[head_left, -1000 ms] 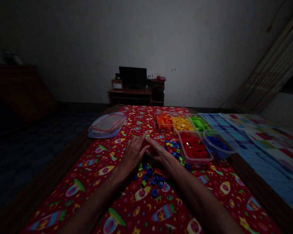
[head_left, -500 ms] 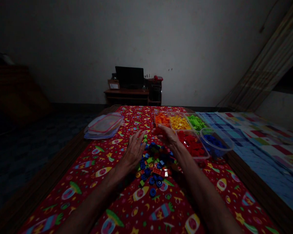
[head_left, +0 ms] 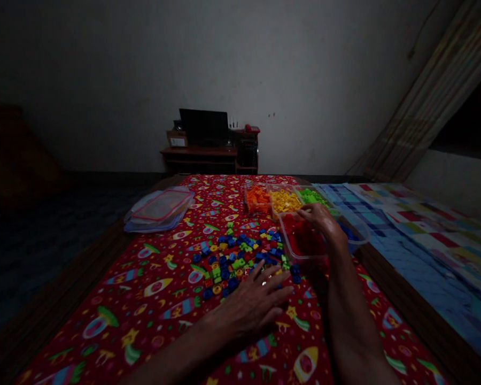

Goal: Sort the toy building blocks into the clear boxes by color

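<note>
A heap of small mixed-colour plastic blocks (head_left: 236, 255) lies on the red patterned tablecloth (head_left: 152, 299). My left hand (head_left: 253, 302) rests flat on the cloth at the near edge of the heap, fingers spread, holding nothing. My right hand (head_left: 319, 220) reaches over the clear tub of red blocks (head_left: 300, 240), fingers curled downward above the red pieces; I cannot make out whether it holds any. Beyond stand tubs of orange blocks (head_left: 257, 198), yellow blocks (head_left: 284, 201) and green blocks (head_left: 312, 197). A round tub of blue blocks (head_left: 355, 233) sits partly behind my right wrist.
A stack of clear lids with pink rims (head_left: 158, 208) lies at the table's left edge. A checked colourful cloth (head_left: 420, 224) covers the surface to the right. A low desk with a dark monitor (head_left: 203, 127) stands against the far wall. The room is dim.
My right hand moved from the heap rightward to above the red tub. My left hand slid back to the near side of the heap and flattened. The view shifted right.
</note>
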Action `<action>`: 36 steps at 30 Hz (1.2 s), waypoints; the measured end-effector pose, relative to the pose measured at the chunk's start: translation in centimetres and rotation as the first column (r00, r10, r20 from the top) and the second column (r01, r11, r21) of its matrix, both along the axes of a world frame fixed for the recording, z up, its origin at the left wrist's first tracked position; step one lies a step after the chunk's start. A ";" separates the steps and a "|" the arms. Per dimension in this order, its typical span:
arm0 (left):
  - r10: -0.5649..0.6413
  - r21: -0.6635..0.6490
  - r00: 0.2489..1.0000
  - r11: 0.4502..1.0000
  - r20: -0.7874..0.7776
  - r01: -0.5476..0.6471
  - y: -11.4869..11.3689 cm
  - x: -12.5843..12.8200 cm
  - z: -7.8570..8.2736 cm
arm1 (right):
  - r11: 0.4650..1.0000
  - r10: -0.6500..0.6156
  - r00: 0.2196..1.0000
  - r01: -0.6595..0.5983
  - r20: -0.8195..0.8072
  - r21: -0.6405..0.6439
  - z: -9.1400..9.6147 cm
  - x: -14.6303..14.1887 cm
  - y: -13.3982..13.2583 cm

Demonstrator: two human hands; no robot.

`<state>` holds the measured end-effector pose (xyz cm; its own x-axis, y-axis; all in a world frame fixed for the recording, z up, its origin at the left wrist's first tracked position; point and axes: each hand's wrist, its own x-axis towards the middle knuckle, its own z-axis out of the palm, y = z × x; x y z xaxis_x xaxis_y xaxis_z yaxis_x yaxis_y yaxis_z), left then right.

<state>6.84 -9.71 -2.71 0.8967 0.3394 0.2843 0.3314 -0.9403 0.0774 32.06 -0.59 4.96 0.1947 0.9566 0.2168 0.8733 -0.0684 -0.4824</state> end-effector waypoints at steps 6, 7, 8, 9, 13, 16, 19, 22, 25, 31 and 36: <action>-0.049 0.098 0.998 0.994 -0.046 0.054 -0.6 0.8 -1.6 | 0.991 -0.089 0.996 0.090 -0.012 0.100 1.0 0.2 -0.1; -0.010 0.104 0.999 0.994 -0.043 0.015 -0.2 0.8 -2.0 | 0.991 -0.079 0.997 0.079 -0.009 0.111 1.1 0.2 -0.1; 0.033 0.109 0.999 0.994 -0.037 -0.028 0.3 0.7 -2.3 | 0.990 -0.072 0.997 0.072 -0.005 0.118 1.1 0.1 -0.1; 0.072 0.114 0.997 0.991 -0.030 -0.068 0.9 0.6 -2.5 | 0.990 -0.066 0.998 0.065 0.000 0.124 1.2 -0.1 -0.1; 0.161 0.134 0.986 0.979 -0.030 -0.156 3.8 -0.5 -2.9 | 0.991 -0.043 0.999 0.040 0.026 0.130 1.4 -0.8 -0.2; 0.244 0.129 0.970 0.962 -0.019 -0.239 5.8 -1.3 -2.6 | 0.991 -0.043 0.998 0.036 0.050 0.128 1.4 -1.1 -0.1; 0.266 0.130 0.964 0.955 0.012 -0.266 6.5 -1.1 -1.8 | 0.991 -0.037 0.998 0.029 0.056 0.134 1.4 -1.1 0.0; 0.150 0.140 0.988 0.978 0.041 -0.155 5.2 0.9 -0.8 | 0.989 -0.033 0.997 0.022 0.072 0.147 1.2 -0.9 0.2; -0.083 0.126 0.997 0.989 0.004 0.082 2.8 4.1 -0.4 | 0.987 -0.047 0.994 0.031 0.096 0.160 1.1 -0.9 0.4; -0.180 0.126 0.981 0.974 -0.069 0.188 1.8 7.8 -1.8 | 0.991 -0.012 0.995 -0.001 0.098 0.132 1.2 -1.2 0.5; -0.109 0.138 0.991 0.983 -0.079 0.119 3.9 5.5 -1.9 | 0.992 -0.006 0.993 -0.009 0.121 0.123 1.0 -1.2 0.7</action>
